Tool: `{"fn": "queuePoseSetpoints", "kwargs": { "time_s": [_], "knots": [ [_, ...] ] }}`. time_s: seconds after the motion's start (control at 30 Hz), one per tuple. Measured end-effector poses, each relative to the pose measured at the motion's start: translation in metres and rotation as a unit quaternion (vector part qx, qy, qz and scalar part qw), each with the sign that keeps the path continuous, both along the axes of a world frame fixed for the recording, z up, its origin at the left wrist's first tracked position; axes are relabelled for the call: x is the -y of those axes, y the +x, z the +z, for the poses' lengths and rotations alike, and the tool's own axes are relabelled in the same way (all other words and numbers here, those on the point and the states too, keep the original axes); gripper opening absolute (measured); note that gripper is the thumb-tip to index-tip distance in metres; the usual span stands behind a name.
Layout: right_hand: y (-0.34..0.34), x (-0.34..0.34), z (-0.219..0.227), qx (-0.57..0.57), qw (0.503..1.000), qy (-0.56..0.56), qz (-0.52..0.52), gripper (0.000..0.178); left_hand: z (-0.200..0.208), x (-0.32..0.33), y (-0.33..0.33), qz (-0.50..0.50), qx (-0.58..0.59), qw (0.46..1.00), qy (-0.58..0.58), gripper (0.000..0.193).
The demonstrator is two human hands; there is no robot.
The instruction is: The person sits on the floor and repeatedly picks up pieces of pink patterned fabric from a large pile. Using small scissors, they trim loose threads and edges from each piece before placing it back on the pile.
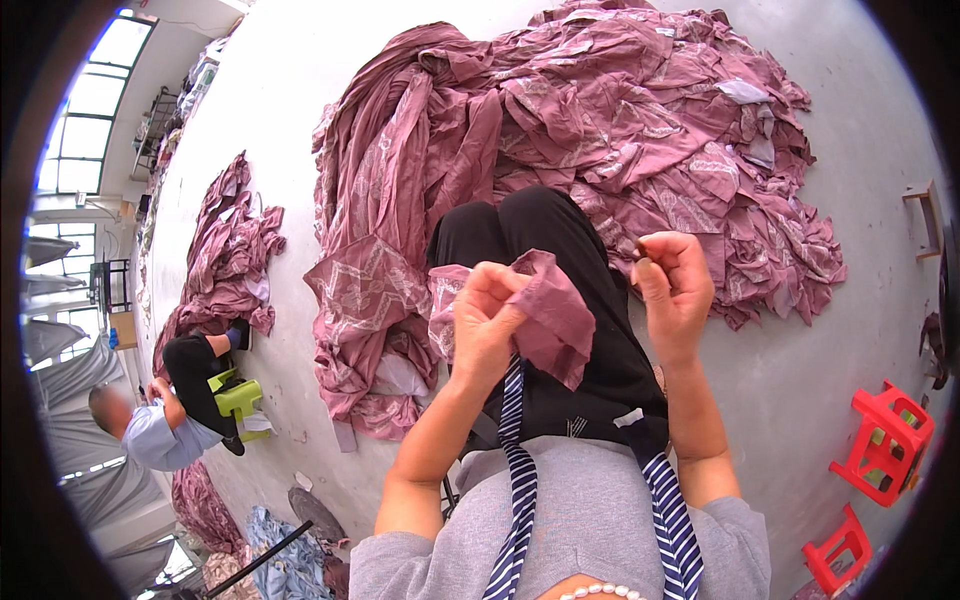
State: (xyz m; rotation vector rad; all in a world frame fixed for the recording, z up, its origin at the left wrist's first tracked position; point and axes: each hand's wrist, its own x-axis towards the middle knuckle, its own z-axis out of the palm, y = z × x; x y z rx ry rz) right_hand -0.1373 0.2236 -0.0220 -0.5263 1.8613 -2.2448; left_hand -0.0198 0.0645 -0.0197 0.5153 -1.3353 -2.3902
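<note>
My left hand (484,325) pinches a piece of dusty-pink fabric (556,318) above my lap. The cloth's free corner hangs to the right of the fingers, and a paler patterned part shows on their left. Raised to the right of it, apart from the cloth, my right hand (676,290) is closed with thumb and forefinger together. A small dark thing shows at those fingertips, too small to name. Beyond my knees lies a big heap of the same pink patterned fabric (620,130), and part of it trails down to the left of my legs.
At the left a person (165,430) sits on a green stool (238,398) beside another pink fabric pile (228,250). Red plastic stools (882,445) stand on the right, with a wooden stool (925,220) farther off. Blue cloth (275,545) lies at the lower left.
</note>
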Motion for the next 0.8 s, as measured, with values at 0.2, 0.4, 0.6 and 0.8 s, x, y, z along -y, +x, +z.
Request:
{"fn": "queuePoseSetpoints", "kwargs": {
  "time_s": [0.2,0.4,0.6,0.8],
  "knots": [
    [-0.017,-0.011,-0.03,0.046,0.998,-0.03,-0.021,0.017,-0.009,0.028,0.013,0.04,0.158,0.809,-0.565,0.049],
    [-0.022,0.004,-0.075,0.096,0.994,0.034,-0.027,0.015,-0.083,0.057,0.035,-0.008,0.191,0.652,-0.734,0.077],
    [-0.055,0.011,-0.152,0.109,0.979,0.169,-0.013,0.029,-0.065,0.121,0.072,-0.023,0.187,0.71,-0.678,0.039],
    [-0.125,0.014,-0.232,0.074,0.952,0.294,-0.027,0.039,0.036,0.282,0.28,0.008,0.441,0.439,-0.782,0.031]
  ]
}}
